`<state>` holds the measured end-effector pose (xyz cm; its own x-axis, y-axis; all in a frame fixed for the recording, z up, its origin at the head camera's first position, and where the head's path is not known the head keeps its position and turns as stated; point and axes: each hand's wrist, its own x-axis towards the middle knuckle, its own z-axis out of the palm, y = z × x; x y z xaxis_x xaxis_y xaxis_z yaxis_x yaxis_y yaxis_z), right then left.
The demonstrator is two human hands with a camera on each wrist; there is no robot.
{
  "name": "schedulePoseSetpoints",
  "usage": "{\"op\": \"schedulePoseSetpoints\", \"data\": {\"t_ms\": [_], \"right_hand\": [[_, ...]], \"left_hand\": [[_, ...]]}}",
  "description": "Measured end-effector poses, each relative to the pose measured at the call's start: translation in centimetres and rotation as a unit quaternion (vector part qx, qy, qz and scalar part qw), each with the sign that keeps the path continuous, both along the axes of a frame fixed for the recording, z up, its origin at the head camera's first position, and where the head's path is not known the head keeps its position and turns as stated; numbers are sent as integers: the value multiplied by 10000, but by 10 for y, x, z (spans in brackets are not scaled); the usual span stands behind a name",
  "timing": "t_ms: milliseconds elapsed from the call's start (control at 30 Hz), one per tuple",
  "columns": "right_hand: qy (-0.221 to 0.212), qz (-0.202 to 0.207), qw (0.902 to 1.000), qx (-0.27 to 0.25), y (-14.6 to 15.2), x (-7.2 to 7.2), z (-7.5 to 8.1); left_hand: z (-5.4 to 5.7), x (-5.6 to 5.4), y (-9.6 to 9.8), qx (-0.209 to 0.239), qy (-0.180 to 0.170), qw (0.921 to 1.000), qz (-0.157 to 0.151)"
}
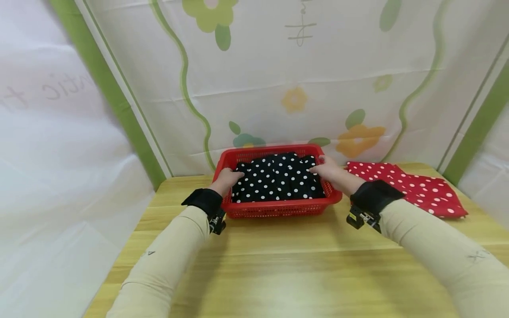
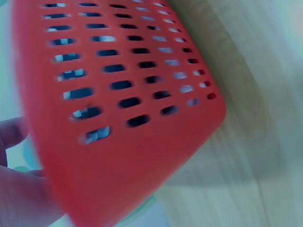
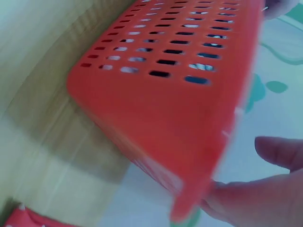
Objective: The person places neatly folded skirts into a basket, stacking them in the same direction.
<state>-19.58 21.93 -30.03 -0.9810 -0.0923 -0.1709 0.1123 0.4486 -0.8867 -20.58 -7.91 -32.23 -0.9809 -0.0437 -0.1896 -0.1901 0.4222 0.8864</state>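
A red plastic basket (image 1: 278, 208) with slotted walls stands near the back of the wooden table. Inside lies a black cloth with white dots (image 1: 274, 176), bunched and spread across most of the basket. My left hand (image 1: 227, 179) holds the basket's left rim, its thumb reaching inward over the cloth's edge. At the right rim is my right hand (image 1: 333, 171), its thumb likewise over the cloth. In the right wrist view the basket's corner hides part of the right hand's fingers; the left wrist view has the left hand (image 2: 26, 196) behind the rim.
To the right of the basket a red cloth with white dots (image 1: 409, 187) lies loosely spread on the table (image 1: 274, 274). A white curtain with flowers and vines (image 1: 254, 79) hangs right behind the basket. White fabric (image 1: 51, 198) closes in the left side.
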Motion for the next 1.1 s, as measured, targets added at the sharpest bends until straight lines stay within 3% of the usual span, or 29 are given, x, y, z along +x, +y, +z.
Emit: {"op": "schedulePoseSetpoints", "data": {"t_ms": [167, 400, 533, 700, 867, 1100], "right_hand": [[691, 176, 9974, -58, 10, 8, 12], [876, 308, 9957, -19, 22, 15, 18], [1094, 576, 9919, 287, 30, 20, 18], [1360, 952, 9804, 1063, 42, 33, 13], [1489, 1052, 9718, 1495, 52, 45, 8], [1555, 1140, 9627, 1899, 59, 59, 3]], "left_hand": [[10, 7, -15, 167, 246, 9990, -344], [14, 18, -21, 273, 444, 9962, -696], [15, 25, -23, -16, 724, 9931, -927], [16, 45, -27, -531, 923, 9867, -1231], [15, 63, -36, -756, 1010, 9813, -1452], [15, 85, -53, -1122, 1148, 9750, -1536]]}}
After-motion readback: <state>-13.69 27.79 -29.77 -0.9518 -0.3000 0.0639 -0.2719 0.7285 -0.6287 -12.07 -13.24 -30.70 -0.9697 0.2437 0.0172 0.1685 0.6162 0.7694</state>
